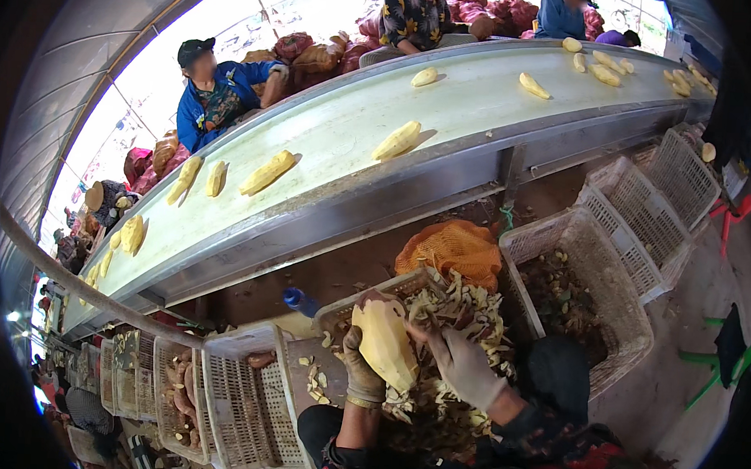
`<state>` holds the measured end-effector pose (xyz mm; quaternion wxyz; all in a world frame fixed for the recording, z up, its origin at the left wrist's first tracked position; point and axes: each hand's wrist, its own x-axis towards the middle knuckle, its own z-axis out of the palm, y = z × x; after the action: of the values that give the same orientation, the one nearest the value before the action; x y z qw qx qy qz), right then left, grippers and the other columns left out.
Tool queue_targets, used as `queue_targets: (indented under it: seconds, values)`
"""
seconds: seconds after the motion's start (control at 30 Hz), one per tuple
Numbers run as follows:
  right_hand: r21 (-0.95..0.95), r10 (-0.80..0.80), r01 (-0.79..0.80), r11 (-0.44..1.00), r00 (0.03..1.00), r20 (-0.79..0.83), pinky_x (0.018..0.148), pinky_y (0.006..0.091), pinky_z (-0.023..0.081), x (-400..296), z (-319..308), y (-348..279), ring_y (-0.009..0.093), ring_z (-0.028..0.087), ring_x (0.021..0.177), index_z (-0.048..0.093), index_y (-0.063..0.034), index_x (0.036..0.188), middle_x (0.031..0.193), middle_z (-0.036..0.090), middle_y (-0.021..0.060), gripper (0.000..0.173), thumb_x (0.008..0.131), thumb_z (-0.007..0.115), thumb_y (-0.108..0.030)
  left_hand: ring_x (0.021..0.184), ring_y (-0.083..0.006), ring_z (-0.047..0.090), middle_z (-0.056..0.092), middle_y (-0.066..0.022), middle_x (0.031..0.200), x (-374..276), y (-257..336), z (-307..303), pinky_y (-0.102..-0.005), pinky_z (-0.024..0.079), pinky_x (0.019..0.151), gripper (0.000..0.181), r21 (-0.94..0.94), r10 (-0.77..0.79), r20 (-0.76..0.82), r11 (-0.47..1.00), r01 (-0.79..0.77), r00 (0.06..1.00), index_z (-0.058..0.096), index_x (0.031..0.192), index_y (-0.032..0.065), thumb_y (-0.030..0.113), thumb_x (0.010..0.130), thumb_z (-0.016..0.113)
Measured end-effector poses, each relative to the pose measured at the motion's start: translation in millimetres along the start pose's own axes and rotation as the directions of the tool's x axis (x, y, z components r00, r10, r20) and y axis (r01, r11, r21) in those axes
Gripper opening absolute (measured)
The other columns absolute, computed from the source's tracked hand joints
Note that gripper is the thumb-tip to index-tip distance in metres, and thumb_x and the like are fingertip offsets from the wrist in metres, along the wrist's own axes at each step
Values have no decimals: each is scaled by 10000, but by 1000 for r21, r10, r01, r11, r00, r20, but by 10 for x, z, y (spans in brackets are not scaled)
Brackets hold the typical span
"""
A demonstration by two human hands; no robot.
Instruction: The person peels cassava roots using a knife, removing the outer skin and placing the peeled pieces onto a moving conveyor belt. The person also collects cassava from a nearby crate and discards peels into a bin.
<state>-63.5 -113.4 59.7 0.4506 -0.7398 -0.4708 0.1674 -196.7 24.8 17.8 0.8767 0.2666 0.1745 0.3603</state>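
Note:
My gloved left hand [364, 373] grips a large sweet potato [383, 345] from its left side. Most of the root shows pale yellow flesh, while reddish skin remains around its upper end. My right hand [464, 365], also gloved, is just right of the root with its fingers bent towards it. Whether those fingers hold a small tool is too unclear to see. Below and behind both hands lies a heap of peelings [482, 318], partly inside a plastic crate [341, 307] between my knees.
Peeled sweet potatoes [268, 173] lie spread along a conveyor belt [328, 169] ahead. An empty-looking crate [243, 389] stands left; a crate holding scraps [629, 321] stands right. An orange mesh sack [453, 250] and blue bottle [301, 302] lie beyond. Several people [221, 96] sit across the belt.

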Motion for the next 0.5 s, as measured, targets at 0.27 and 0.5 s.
queue_targets:
  seconds: [0.27, 0.5]
  values:
    - [10, 51, -56, 998, 959, 278, 518, 485, 463, -623, 55, 45, 410, 600, 580, 552, -1, 945, 650, 578, 219, 355, 1039, 464, -332, 1217, -272, 542, 556, -83, 1356, 137, -9, -164, -428, 471, 1038, 820, -11, 162, -94, 986, -163, 982, 463, 1422, 149, 658, 807, 655]
    - [-16, -77, 77, 997, 997, -23, 521, 466, 460, 62, -129, -227, 390, 607, 609, 537, -20, 885, 660, 584, 201, 335, 1037, 476, -313, 1159, -283, 583, 570, -107, 1335, 91, -49, -147, -403, 491, 1010, 800, -19, 84, -42, 996, -85, 996, 457, 1418, 107, 587, 813, 668]
